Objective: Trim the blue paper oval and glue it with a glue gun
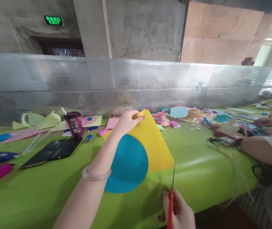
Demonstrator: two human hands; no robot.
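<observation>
L hand (130, 121), centre of frame, is pinched nearly closed, thumb on the near face of the yellow sheet (158, 146) close to its top edge. R hand (180, 211), bottom edge just R of centre, has its fingers curled round the red-handled scissors (170, 206), tips pointing up. Sheet is mid-frame, tilted, upper corner up by the L hand, lower R corner right at the scissor tips. Blue disc (131, 165) overlaps the sheet's lower L part; its bottom edge hangs over the green table (198, 187). Blades are seen nearly edge-on, so can't tell if they're apart or already biting paper.

For a clean cut, IMO: keep paper taut btwn grip and blades, esp. b/c the L hand pinches up top, a fair way from that corner; a hold nearer the blades should cut down flop. Long smooth strokes w/ the deeper part of the blades, not tip snips; turn the sheet rather than the R wrist on curves. Keep the disc's edge out of the blade line, and L fingers well off it too.
</observation>
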